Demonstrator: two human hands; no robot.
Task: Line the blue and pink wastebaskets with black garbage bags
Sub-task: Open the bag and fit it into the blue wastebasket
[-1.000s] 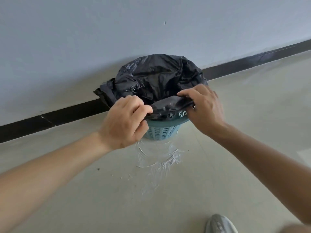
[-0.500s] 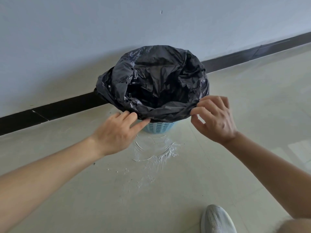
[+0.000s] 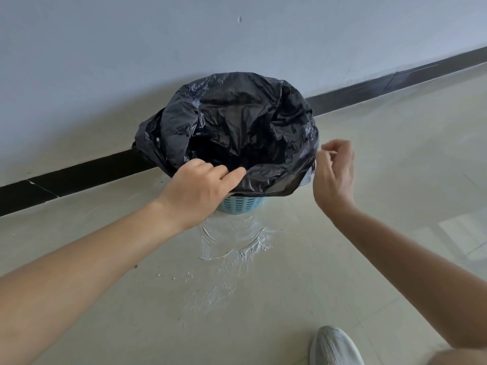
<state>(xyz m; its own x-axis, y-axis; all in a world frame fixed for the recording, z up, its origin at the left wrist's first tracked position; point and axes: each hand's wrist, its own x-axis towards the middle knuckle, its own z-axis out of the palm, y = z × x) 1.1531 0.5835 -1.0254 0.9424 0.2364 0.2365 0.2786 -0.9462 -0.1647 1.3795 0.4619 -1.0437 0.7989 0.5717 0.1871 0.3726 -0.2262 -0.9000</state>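
Note:
A blue slotted wastebasket (image 3: 238,205) stands on the floor against the wall. A black garbage bag (image 3: 237,122) lines it, mouth wide open, with its edge folded down over the rim so that only the basket's lower part shows. My left hand (image 3: 200,191) rests on the near left rim, fingers curled over the folded bag edge, thumb hidden beneath. My right hand (image 3: 333,172) hovers just beside the right rim, fingers loosely bent and holding nothing. No pink wastebasket is in view.
A white powdery smear (image 3: 232,241) spreads over the pale tiles in front of the basket. A black baseboard (image 3: 79,175) runs along the grey wall behind. My grey shoe (image 3: 333,346) shows at the bottom edge.
Both hands pulled the bag's edge down over the rim and let the mouth spread open. The right hand has since let go and lifted off to the right.

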